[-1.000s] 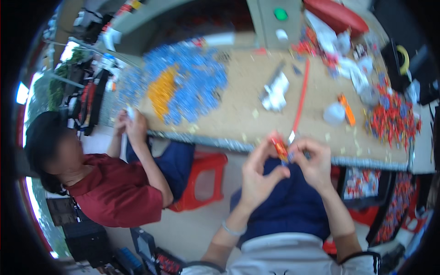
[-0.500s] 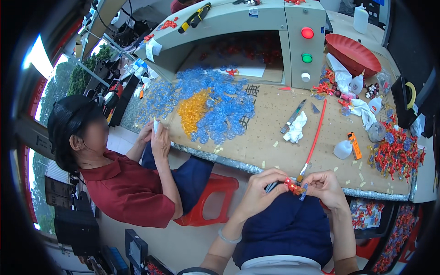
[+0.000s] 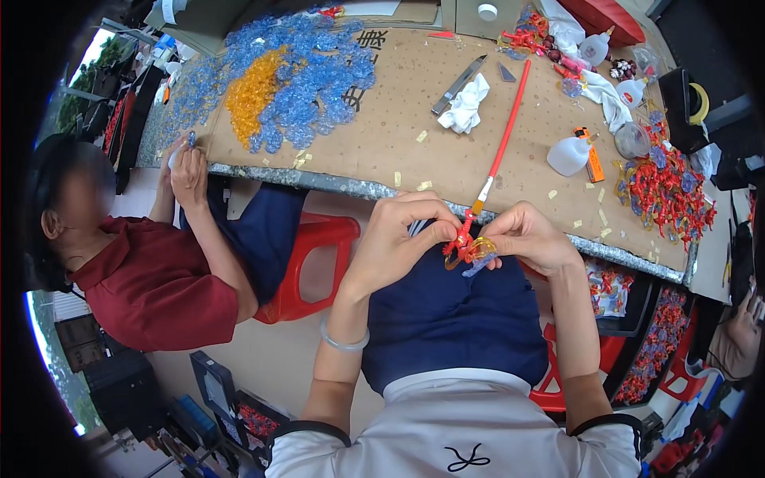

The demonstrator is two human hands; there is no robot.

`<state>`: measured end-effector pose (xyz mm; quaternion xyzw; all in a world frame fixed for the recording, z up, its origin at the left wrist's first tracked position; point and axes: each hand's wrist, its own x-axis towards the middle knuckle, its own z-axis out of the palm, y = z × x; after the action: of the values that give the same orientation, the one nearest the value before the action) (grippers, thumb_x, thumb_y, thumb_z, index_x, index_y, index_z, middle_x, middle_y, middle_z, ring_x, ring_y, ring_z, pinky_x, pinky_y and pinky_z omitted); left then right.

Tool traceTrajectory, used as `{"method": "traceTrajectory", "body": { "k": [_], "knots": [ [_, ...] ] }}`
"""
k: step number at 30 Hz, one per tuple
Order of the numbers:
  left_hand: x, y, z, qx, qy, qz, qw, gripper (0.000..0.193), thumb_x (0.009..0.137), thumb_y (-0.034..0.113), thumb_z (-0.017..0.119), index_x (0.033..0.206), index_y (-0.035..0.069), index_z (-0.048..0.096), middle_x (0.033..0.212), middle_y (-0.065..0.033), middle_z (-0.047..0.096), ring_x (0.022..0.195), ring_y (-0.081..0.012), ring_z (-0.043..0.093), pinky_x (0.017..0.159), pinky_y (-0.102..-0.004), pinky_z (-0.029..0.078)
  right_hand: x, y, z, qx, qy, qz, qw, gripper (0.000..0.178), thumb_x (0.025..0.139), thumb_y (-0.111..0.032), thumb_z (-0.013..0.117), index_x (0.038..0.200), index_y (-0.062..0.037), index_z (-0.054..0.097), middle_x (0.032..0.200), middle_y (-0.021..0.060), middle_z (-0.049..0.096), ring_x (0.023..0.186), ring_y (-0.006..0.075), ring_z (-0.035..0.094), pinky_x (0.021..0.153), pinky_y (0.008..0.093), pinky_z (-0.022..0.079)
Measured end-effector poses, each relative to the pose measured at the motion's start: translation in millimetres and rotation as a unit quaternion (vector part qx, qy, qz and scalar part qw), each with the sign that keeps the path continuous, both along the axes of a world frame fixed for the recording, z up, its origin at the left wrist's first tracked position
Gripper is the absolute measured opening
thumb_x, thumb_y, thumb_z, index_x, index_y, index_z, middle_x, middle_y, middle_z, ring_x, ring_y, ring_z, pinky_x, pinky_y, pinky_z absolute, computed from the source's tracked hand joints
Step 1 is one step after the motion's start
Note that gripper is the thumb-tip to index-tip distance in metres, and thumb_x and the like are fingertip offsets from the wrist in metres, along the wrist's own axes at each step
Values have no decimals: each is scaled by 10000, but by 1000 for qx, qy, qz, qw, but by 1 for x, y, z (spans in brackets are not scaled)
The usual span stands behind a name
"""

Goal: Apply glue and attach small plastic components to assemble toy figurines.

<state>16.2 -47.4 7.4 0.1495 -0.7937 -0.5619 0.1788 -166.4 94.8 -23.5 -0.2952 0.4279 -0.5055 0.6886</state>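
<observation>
Red figure (image 3: 462, 243) pinched from both sides

My left grip (image 3: 402, 239) has thumb and fingers closed on the figure's red part; my right grip (image 3: 532, 239) grasps its amber and blue end. The figure is above my lap (image 3: 450, 319), just in front of the near edge of the worktop (image 3: 370, 147). A pale bangle (image 3: 344, 342) rings my left wrist.

Just beyond the figure lies a red-handled brush (image 3: 508, 131), bristles toward me; whether they touch, I cannot tell. Left of it, a crumpled tissue (image 3: 465, 107) lies beside a knife (image 3: 460, 84). To the right, a squeeze bottle (image 3: 568, 157) stands against an orange box (image 3: 593, 165), with a heap of red pieces (image 3: 668, 195) further right.

Well to the left spread blue pieces (image 3: 319, 95) around amber ones (image 3: 251, 99). A co-worker (image 3: 163, 279) sits there, hands together at the worktop's edge.
</observation>
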Motion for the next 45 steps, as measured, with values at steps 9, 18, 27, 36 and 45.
{"method": "traceTrajectory", "body": {
  "k": [9, 18, 27, 36, 45],
  "knots": [
    [-2, 1, -12, 111, -15, -34, 993, 115, 800, 83, 692, 828, -27, 672, 803, -81, 650, 764, -144, 584, 747, -274, 447, -1, -10, -4, 23, -89, 88, 992, 177, 791, -44, 693, 926, 69, 699, 814, 110, 700, 637, 93, 610, 583, 209, 485],
    [-2, 7, -19, 194, 21, -32, 980, 216, 838, 156, 706, 828, -55, 660, 818, -80, 638, 743, -118, 564, 691, -256, 445, 0, -5, -1, 3, -63, 44, 997, 192, 712, 60, 651, 896, 82, 699, 814, 80, 697, 679, 63, 611, 615, 198, 486],
    [-5, 13, -22, 267, 37, -24, 963, 77, 812, 48, 693, 845, -21, 686, 781, -51, 637, 728, -95, 554, 682, -247, 435, -3, -6, 8, -2, -70, 43, 997, 184, 721, 61, 641, 893, 72, 702, 793, 83, 695, 664, 70, 614, 616, 193, 488],
    [-8, 4, -17, 109, 40, -41, 992, 89, 765, -27, 656, 840, -4, 697, 855, -67, 617, 835, -152, 590, 764, -272, 462, 3, -5, 43, 4, 239, 33, 970, 123, 706, -40, 705, 797, 41, 719, 652, 55, 663, 568, 57, 544, 534, 223, 443],
    [-8, 0, -13, 61, 44, -57, 996, 171, 739, -69, 619, 844, 16, 723, 901, -73, 611, 845, -159, 598, 753, -284, 480, 13, -5, 57, -32, 397, 11, 917, 130, 633, -52, 707, 738, 25, 709, 582, 39, 607, 524, 69, 504, 498, 235, 414]
  ]
}}
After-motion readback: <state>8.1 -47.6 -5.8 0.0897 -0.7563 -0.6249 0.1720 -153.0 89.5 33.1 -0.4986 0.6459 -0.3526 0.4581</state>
